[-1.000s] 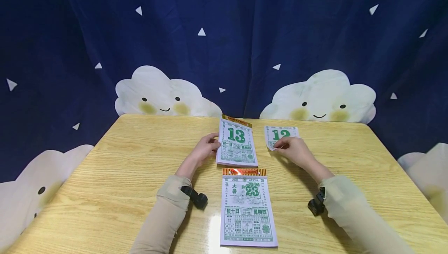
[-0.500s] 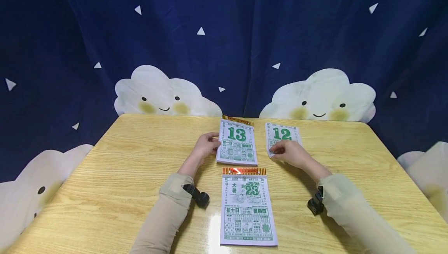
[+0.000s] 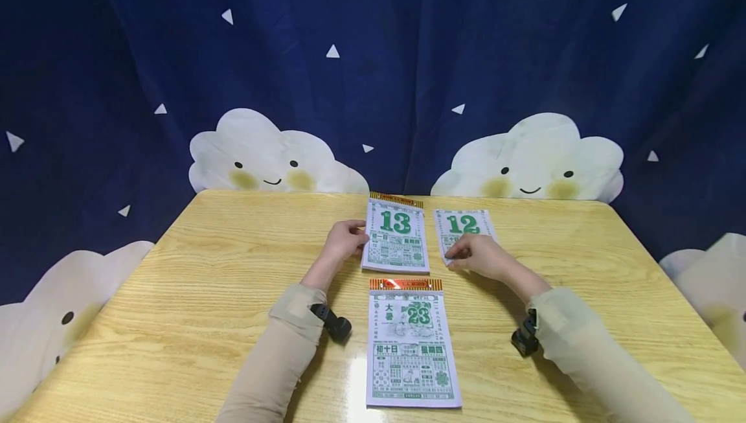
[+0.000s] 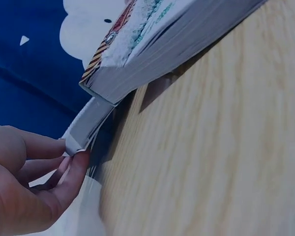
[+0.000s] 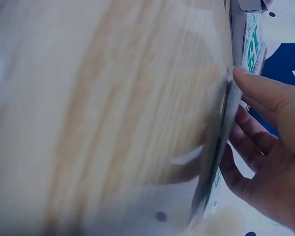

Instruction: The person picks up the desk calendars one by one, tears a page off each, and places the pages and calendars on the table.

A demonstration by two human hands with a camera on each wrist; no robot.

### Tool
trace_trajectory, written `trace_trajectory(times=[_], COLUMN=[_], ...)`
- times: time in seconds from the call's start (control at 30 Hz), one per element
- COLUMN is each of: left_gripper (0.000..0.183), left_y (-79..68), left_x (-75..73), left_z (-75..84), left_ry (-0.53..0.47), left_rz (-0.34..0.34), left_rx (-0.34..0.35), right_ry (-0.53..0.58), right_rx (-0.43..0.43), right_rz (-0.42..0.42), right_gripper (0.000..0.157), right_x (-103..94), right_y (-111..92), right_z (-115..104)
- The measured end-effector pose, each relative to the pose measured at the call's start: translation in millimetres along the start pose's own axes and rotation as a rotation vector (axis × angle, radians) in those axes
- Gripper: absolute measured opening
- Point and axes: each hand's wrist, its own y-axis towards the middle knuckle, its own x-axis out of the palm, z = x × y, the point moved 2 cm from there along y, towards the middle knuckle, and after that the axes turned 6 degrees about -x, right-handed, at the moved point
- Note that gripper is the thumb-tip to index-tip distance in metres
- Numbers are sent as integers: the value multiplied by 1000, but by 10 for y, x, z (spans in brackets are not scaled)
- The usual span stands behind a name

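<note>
A tear-off calendar pad (image 3: 396, 256) showing a green 13 lies at the middle back of the table. My left hand (image 3: 345, 240) pinches its left edge between thumb and fingers; the left wrist view shows the thick edge of pages (image 4: 83, 130) in that grip. To the right lies a calendar sheet (image 3: 462, 223) with a green 12. Its lower left corner is pinched by my right hand (image 3: 482, 256), which covers the lower part of the sheet. Nearer to me, a second calendar pad (image 3: 410, 348) shows 23 under a red and gold header.
Both pads and the sheet rest on a light wooden table (image 3: 233, 267). Its far edge meets a dark blue curtain (image 3: 373, 73) with white clouds and triangles. A small black camera (image 3: 335, 324) is strapped to the left wrist, another camera (image 3: 526, 340) to the right.
The 12 sheet has shifted a little left and toward me with my right hand, coming closer to the 13 pad. My left hand keeps its grip almost in place.
</note>
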Motion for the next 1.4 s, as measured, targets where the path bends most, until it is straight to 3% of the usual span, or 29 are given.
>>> trace_trajectory(times=[0.33,0.67,1.0,1.4], left_gripper=[40,35,26,22], left_y=[-20,9,-56,-292], left_x=[42,41,-54,-213], left_z=[27,9,-18,-44], left_ry=[120,125,141,125], left_rz=[24,80,20,-40], left_rx=[23,25,48,119], right_ry=[-47,-52,-29,8], right_rx=[-20,-21,1,-17], right_rz=[-21,-12,0,2], right_gripper=[18,16,18,18], right_x=[-5,12,-10,6], right_y=[13,31,12,-94], right_z=[4,-13,-66,-175])
